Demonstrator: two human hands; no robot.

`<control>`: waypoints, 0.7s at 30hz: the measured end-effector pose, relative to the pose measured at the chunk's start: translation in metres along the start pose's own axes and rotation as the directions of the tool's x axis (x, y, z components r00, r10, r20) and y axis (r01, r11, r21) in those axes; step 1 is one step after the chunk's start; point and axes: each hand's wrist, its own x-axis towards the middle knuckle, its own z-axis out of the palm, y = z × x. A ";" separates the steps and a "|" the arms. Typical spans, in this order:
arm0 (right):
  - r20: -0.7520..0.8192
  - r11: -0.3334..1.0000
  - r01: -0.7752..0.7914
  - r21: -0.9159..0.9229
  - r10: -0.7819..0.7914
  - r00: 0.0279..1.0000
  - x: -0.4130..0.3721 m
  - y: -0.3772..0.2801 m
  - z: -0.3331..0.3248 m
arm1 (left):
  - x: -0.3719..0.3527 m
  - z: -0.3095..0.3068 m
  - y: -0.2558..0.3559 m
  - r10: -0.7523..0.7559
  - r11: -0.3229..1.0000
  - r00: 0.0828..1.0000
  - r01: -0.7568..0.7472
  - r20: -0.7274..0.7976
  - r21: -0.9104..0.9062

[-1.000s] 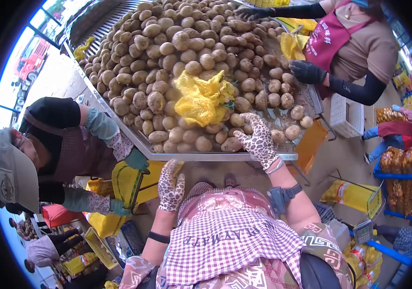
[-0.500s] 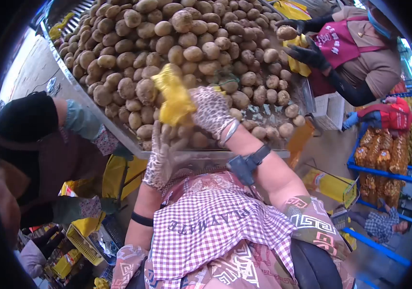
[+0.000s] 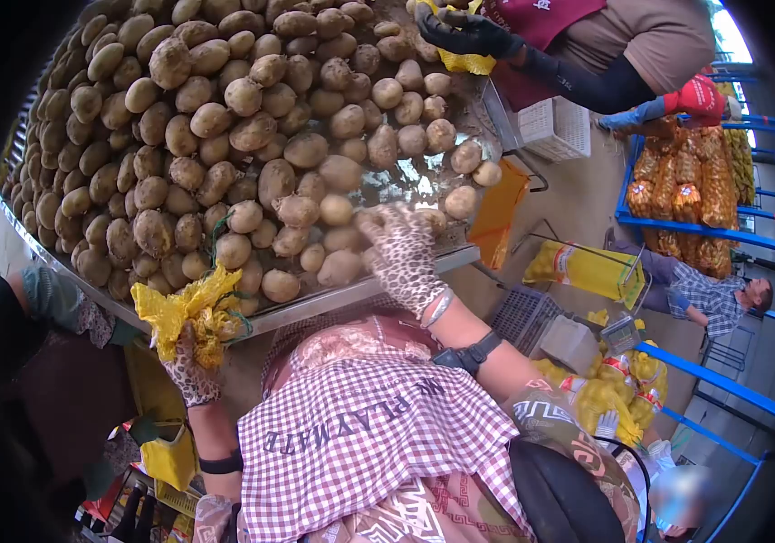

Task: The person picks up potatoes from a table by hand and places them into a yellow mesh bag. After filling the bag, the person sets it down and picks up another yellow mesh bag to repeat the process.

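Observation:
Gathered in my left hand [image 3: 192, 369], in a spotted glove, is a yellow mesh bag [image 3: 184, 312], raised at the near rim of the metal sorting table [image 3: 292, 312]. The bag overlaps potatoes at the table's left front, with a bit of green netting beside it. My right hand [image 3: 403, 258], gloved in the same pattern, reaches over the near rim among loose potatoes [image 3: 339, 268]. Its fingertips are blurred close against them, and I cannot tell whether they grip one. A large heap of potatoes [image 3: 184, 127] covers the table beyond both hands.
Across the table, a co-worker's black-gloved hand [image 3: 469, 34] holds yellow netting. Another person's sleeve [image 3: 52, 294] is close on my left. To the right stand a white crate [image 3: 555, 129], a dark basket [image 3: 523, 317], a yellow bag on a frame [image 3: 578, 270] and blue racks with filled sacks [image 3: 686, 185].
The yellow mesh bag has gone from beside my right hand over the heap to my left hand at the left rim. My right hand is now at the potatoes nearer the right. The view has shifted.

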 end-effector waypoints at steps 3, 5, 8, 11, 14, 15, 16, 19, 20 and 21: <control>-0.100 0.944 -0.297 -0.143 0.284 0.954 -0.015 0.077 -0.010 | -0.004 0.011 -0.008 0.034 0.984 0.997 -0.047 0.073 0.171; -0.105 0.874 -0.468 0.127 0.481 0.870 -0.019 0.121 -0.004 | -0.010 0.031 -0.015 0.014 0.987 0.999 -0.008 -0.037 0.160; 0.030 0.822 -0.456 0.342 0.476 0.879 -0.008 0.163 0.001 | -0.013 0.049 -0.016 0.050 0.988 0.999 -0.052 0.019 0.144; 0.043 0.823 -0.422 0.379 0.440 0.897 -0.002 0.177 0.001 | -0.017 0.065 -0.013 0.091 0.977 0.996 -0.084 -0.024 0.196; 0.273 -0.337 -0.144 0.931 0.376 0.885 -0.005 0.177 -0.004 | -0.003 0.055 -0.022 0.123 0.953 0.992 -0.127 0.032 0.273; 0.275 -0.334 -0.150 0.931 0.369 0.888 -0.010 0.174 -0.005 | 0.000 0.051 -0.027 0.100 0.962 0.995 -0.102 0.021 0.252; 0.331 -0.634 -0.064 0.771 0.313 0.890 -0.018 0.170 -0.007 | 0.002 0.047 -0.031 0.072 0.969 0.997 -0.073 0.015 0.234; 0.395 -0.865 -0.003 0.502 0.226 0.891 -0.022 0.165 -0.016 | 0.005 0.050 -0.039 0.051 0.986 0.999 -0.049 -0.005 0.159; 0.398 -0.870 0.016 0.494 0.242 0.885 -0.023 0.161 -0.022 | 0.006 0.049 -0.041 0.051 0.986 0.999 -0.049 -0.006 0.156; 0.401 -0.875 0.034 0.484 0.256 0.879 -0.022 0.159 -0.025 | 0.009 0.047 -0.043 0.105 0.967 0.994 -0.106 0.015 0.233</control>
